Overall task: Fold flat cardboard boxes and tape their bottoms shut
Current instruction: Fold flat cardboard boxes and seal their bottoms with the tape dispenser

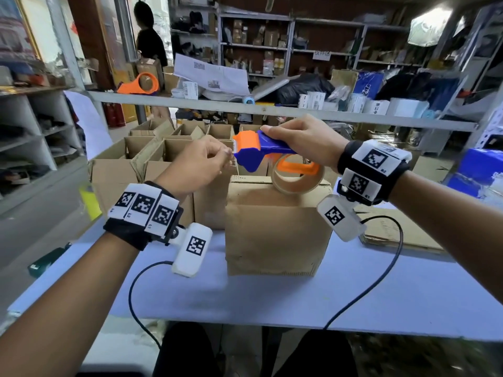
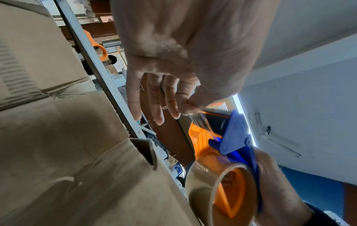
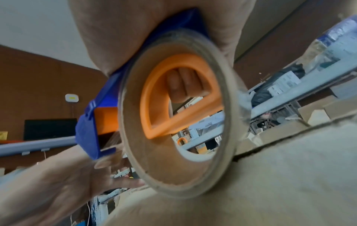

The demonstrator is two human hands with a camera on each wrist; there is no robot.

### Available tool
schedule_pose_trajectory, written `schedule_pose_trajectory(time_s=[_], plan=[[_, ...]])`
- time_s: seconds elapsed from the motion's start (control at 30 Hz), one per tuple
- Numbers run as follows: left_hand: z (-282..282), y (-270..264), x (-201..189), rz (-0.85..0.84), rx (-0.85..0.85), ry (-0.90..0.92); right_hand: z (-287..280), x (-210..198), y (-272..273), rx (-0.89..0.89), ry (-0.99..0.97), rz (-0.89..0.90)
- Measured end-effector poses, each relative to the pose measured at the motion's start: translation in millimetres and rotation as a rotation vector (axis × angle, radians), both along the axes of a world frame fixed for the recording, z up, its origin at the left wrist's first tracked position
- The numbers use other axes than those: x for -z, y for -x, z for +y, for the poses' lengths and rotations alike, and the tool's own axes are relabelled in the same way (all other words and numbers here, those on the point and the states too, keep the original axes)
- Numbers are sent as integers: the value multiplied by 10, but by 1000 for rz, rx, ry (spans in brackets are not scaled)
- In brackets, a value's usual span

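A folded cardboard box (image 1: 275, 235) stands on the blue table (image 1: 272, 303), bottom flaps up. Just above it my right hand (image 1: 304, 142) grips a blue and orange tape dispenser (image 1: 258, 148) carrying a roll of clear tape (image 1: 298, 176). In the right wrist view the fingers (image 3: 183, 85) curl through the roll's orange core (image 3: 173, 94). My left hand (image 1: 201, 161) pinches the free end of the tape (image 2: 195, 113) at the dispenser's serrated blade (image 2: 218, 109), thumb against forefinger, with the other fingers (image 2: 154, 99) hanging straight. The box (image 2: 67, 152) lies close beside it.
Several open assembled boxes (image 1: 168, 151) stand in rows behind the one on the table. Flat cardboard (image 1: 394, 229) lies at the right. A second orange dispenser (image 1: 141, 84) sits on the shelf rail (image 1: 245, 108) ahead. A person (image 1: 151, 42) stands at the far left.
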State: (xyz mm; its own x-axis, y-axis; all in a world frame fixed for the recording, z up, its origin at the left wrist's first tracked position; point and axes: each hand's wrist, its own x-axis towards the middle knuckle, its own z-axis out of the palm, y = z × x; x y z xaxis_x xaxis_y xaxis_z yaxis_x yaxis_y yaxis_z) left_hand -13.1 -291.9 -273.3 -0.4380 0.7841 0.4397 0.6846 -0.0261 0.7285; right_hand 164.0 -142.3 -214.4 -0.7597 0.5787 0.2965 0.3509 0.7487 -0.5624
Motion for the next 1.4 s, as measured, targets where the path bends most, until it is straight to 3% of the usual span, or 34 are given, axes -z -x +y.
schedule_pose_trajectory(time_s=[0.4, 0.57, 0.67, 0.87, 1.0, 1.17, 1.4], plan=[[-279, 209, 94, -182, 30, -62, 135, -143, -177, 4, -118, -47], [-282, 107, 293, -309, 184, -73, 167, 13, -164, 24, -49, -8], [-232, 34, 461, -295, 245, -131, 199, 79, -193, 23, 41, 35], [-196, -17, 647, -327, 191, -157, 236, 142, -183, 4, 35, 53], [-162, -9, 710, -522, 56, -78, 219, 144, -141, 7, -45, 2], [-132, -3, 793, -445, -41, 67, 144, 104, -17, 13, -212, -132], [-88, -13, 890, -389, -3, 188, 151, 103, 23, 31, -214, -158]])
